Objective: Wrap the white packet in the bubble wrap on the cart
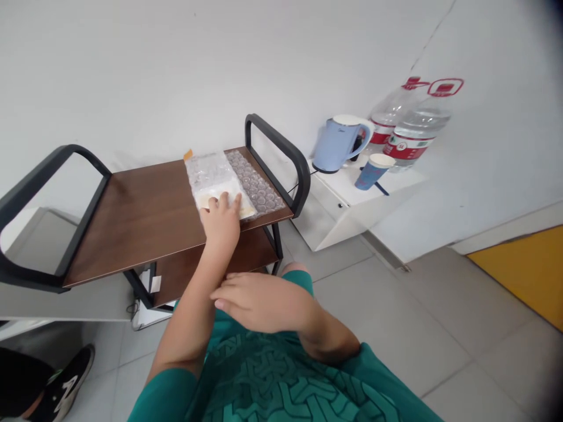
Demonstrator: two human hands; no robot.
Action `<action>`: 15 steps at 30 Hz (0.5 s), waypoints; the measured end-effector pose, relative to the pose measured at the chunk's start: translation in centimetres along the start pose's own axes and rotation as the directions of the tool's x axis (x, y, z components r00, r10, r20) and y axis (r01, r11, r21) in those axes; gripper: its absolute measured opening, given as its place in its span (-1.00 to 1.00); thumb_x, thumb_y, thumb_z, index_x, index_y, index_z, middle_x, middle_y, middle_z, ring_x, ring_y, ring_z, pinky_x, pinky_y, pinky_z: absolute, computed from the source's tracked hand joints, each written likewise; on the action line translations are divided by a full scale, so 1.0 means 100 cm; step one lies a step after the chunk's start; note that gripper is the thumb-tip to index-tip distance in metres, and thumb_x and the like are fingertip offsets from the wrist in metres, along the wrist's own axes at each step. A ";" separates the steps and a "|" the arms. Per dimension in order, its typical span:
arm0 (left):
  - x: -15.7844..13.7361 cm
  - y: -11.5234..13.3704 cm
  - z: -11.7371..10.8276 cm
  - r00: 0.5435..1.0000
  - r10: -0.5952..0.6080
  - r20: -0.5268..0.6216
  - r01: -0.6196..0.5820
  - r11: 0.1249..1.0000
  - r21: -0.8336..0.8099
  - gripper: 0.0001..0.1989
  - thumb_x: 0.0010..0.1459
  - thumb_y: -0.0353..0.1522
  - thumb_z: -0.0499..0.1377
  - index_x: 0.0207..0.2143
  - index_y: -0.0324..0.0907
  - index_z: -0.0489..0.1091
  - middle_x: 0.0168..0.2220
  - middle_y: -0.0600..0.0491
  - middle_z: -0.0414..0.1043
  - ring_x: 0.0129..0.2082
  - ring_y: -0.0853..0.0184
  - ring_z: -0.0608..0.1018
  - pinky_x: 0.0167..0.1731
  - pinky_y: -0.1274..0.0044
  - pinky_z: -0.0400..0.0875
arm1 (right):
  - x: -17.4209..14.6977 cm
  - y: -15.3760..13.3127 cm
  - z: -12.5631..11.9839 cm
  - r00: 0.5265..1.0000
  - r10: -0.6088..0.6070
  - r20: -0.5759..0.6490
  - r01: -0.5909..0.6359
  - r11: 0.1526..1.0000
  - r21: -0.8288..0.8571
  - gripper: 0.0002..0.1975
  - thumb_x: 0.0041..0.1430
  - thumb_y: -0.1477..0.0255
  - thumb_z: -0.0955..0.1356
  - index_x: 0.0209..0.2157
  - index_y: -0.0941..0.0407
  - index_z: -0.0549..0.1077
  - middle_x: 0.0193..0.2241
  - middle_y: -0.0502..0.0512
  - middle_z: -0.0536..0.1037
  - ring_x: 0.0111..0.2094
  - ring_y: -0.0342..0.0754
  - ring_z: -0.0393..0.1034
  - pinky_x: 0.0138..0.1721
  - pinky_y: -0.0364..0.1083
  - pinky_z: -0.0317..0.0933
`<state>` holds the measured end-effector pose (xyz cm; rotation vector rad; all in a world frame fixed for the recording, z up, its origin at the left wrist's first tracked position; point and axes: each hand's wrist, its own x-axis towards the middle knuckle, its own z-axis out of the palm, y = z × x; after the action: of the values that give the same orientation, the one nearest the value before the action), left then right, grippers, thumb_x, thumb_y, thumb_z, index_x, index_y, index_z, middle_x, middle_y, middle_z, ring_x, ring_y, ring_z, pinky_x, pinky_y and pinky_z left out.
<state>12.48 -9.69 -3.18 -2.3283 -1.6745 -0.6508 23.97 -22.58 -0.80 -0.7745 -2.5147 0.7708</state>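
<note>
Left hand (221,221), arm outstretched, seemingly presses flat on the bubble wrap (233,181), grip released; right hand (259,300) rests open, palm down.

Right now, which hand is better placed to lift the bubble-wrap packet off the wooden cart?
Left. The left hand already rests on the bubble-wrap packet on the cart top, while the right hand lies back near the torso, touching nothing.

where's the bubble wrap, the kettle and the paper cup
bubble wrap (257,184): head view, on its bare right half.
kettle (336,143): head view, on the blue body.
paper cup (372,173): head view, on its blue side.
</note>
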 end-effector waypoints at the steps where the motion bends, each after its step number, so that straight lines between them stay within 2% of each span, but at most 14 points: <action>1: 0.003 -0.001 0.001 1.000 -0.002 -0.002 0.002 1.000 -0.005 -0.51 0.19 -0.44 0.12 0.18 -0.02 0.42 0.20 -0.25 0.35 0.07 -0.21 0.38 -0.08 -0.06 0.31 | -0.002 0.002 -0.013 0.999 -0.020 -0.035 0.022 0.998 0.063 -0.67 0.44 0.37 0.20 -0.06 0.04 0.59 -0.15 0.02 0.68 -0.09 -0.04 0.56 0.02 -0.04 0.42; 3: 0.006 -0.003 0.002 0.999 -0.036 0.010 0.036 0.999 -0.026 -0.53 0.16 -0.35 0.21 0.14 0.03 0.44 0.16 -0.22 0.38 0.07 -0.19 0.37 -0.06 -0.06 0.32 | 0.007 0.016 -0.034 0.989 -0.037 -0.142 0.055 0.991 0.123 -0.66 0.45 0.27 0.21 -0.07 0.01 0.60 -0.17 -0.02 0.68 -0.11 -0.06 0.56 -0.01 -0.06 0.42; 4: 0.007 -0.003 0.002 0.998 -0.060 0.023 0.061 0.998 -0.034 -0.55 0.16 -0.30 0.22 0.13 0.03 0.45 0.14 -0.22 0.39 0.08 -0.20 0.37 -0.05 -0.07 0.32 | 0.016 0.028 -0.042 0.963 0.010 -0.270 0.021 0.993 0.114 -0.63 0.46 0.26 0.18 -0.06 0.03 0.59 -0.15 0.00 0.67 -0.08 -0.05 0.55 0.02 -0.05 0.41; 6: 0.003 -0.006 -0.002 0.996 -0.077 0.055 0.079 0.996 -0.047 -0.50 0.14 -0.21 0.25 0.15 -0.04 0.44 0.16 -0.26 0.37 0.12 -0.25 0.34 0.00 -0.10 0.31 | 0.041 0.059 -0.050 0.839 0.140 -0.526 -0.129 0.990 0.058 -0.59 0.48 0.30 0.12 0.05 0.02 0.54 0.02 0.05 0.61 0.10 -0.02 0.46 0.19 0.04 0.30; 9: -0.006 -0.019 -0.012 0.994 0.033 0.104 -0.015 0.986 -0.169 -0.34 0.04 -0.09 0.32 0.17 -0.13 0.41 0.25 -0.27 0.28 0.23 -0.24 0.29 0.14 -0.05 0.26 | 0.078 0.104 -0.047 0.745 0.287 -0.602 -0.358 0.934 0.001 -0.60 0.46 0.31 0.18 0.11 0.12 0.51 0.21 0.22 0.46 0.28 0.10 0.28 0.32 0.17 0.14; 10: -0.007 -0.028 -0.016 0.990 0.066 0.124 -0.032 0.966 -0.255 -0.36 0.03 -0.06 0.31 0.14 -0.12 0.45 0.24 -0.23 0.30 0.23 -0.18 0.32 0.17 0.02 0.29 | 0.085 0.115 -0.043 0.742 0.337 -0.579 -0.410 0.912 0.005 -0.59 0.46 0.30 0.18 0.12 0.15 0.50 0.25 0.26 0.42 0.30 0.12 0.27 0.32 0.17 0.14; 11: -0.005 -0.039 -0.019 0.986 0.079 0.145 -0.024 0.936 -0.350 -0.44 0.08 -0.04 0.26 0.08 -0.11 0.49 0.19 -0.20 0.36 0.19 -0.08 0.39 0.17 0.12 0.33 | 0.089 0.121 -0.039 0.758 0.332 -0.562 -0.415 0.909 -0.022 -0.59 0.45 0.28 0.20 0.13 0.14 0.50 0.28 0.26 0.38 0.31 0.13 0.25 0.33 0.18 0.13; 12: 0.001 -0.053 -0.022 0.984 0.046 0.170 0.031 0.904 -0.427 -0.51 0.14 -0.01 0.20 -0.02 -0.11 0.54 0.11 -0.17 0.43 0.11 0.00 0.47 0.13 0.18 0.39 | 0.091 0.125 -0.034 0.768 0.321 -0.555 -0.418 0.907 -0.055 -0.59 0.43 0.25 0.23 0.15 0.12 0.49 0.31 0.26 0.33 0.32 0.15 0.24 0.33 0.20 0.12; 13: 0.011 -0.068 -0.023 0.986 -0.034 0.166 0.106 0.889 -0.445 -0.52 0.16 0.01 0.17 -0.06 -0.13 0.55 0.01 -0.18 0.47 0.03 0.01 0.52 0.09 0.18 0.42 | 0.091 0.125 -0.030 0.780 0.308 -0.546 -0.415 0.906 -0.082 -0.59 0.41 0.24 0.26 0.16 0.11 0.48 0.33 0.25 0.30 0.32 0.16 0.24 0.33 0.20 0.12; 14: 0.024 -0.084 -0.022 0.985 -0.128 0.115 0.164 0.901 -0.401 -0.45 0.10 0.02 0.23 -0.01 -0.15 0.52 -0.06 -0.21 0.48 -0.01 -0.03 0.53 0.08 0.10 0.41 | 0.089 0.123 -0.026 0.791 0.290 -0.539 -0.403 0.909 -0.103 -0.59 0.39 0.23 0.29 0.16 0.10 0.48 0.34 0.24 0.29 0.32 0.16 0.24 0.34 0.18 0.12; 15: 0.039 -0.100 -0.020 0.975 -0.222 0.018 0.215 0.917 -0.336 -0.35 0.01 0.04 0.31 0.04 -0.19 0.49 -0.09 -0.23 0.47 0.01 -0.11 0.50 0.10 -0.01 0.34 | 0.086 0.119 -0.023 0.802 0.274 -0.531 -0.388 0.915 -0.113 -0.59 0.38 0.24 0.31 0.16 0.09 0.48 0.34 0.23 0.29 0.31 0.14 0.26 0.34 0.15 0.13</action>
<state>3.68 -3.79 -0.50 -2.3542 -1.9664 -1.0785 23.13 -8.17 -4.53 -1.3318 -2.0190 0.3235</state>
